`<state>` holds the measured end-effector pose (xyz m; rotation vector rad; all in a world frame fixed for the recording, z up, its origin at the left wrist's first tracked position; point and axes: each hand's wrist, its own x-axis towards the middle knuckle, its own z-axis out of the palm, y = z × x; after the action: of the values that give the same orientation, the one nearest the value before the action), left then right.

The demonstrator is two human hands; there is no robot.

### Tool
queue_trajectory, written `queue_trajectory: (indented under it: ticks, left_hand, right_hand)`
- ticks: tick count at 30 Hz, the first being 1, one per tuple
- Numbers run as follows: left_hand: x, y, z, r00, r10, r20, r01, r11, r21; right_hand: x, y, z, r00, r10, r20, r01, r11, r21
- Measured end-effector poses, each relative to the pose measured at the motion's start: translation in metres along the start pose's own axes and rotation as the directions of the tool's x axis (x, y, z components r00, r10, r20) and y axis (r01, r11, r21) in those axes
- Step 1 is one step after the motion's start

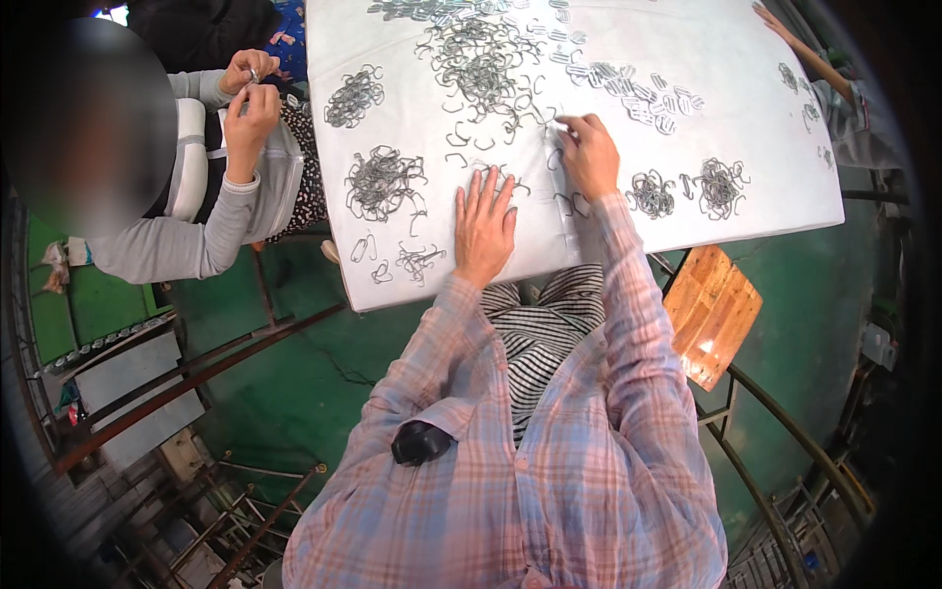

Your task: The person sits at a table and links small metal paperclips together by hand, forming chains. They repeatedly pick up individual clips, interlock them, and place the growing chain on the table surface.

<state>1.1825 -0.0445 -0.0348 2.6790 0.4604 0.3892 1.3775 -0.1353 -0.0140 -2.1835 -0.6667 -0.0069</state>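
Note:
My left hand (484, 228) lies flat on the white-covered table (706, 44), fingers stretched and slightly apart. A few curved metal hooks (520, 187) lie by its fingertips. Just to the right, my right hand (590, 157) is closed in a pinch, thumb and forefinger together at a small curved metal hook (551, 116). Beyond both hands spreads a large loose heap of dark metal hooks (483, 77). Smaller piles of hooks lie left of my left hand (386, 184) and right of my right hand (721, 188).
At the far right of the heap lie flat groups of shiny metal pieces (648, 93). On the left a person (211, 211) handles a small piece with both hands. Another person's arm (810, 49) reaches in at the far right. A wooden stool (711, 314) stands beside me.

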Motion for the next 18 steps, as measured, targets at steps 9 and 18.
queue_trajectory:
  ticks: [9, 18]
  left_hand:
    - [0.005, 0.007, -0.002, 1.000, -0.022, -0.017, 0.022, 1.000, -0.010]
    - [0.003, 0.005, 0.000, 0.999, -0.016, -0.043, 0.016, 1.000, 0.006]
  right_hand:
    - [0.070, -0.025, 0.073, 0.965, 0.217, 0.149, -0.163, 0.937, -0.308]
    - [0.061, -0.019, 0.061, 0.983, 0.168, 0.074, -0.160, 0.981, -0.110]
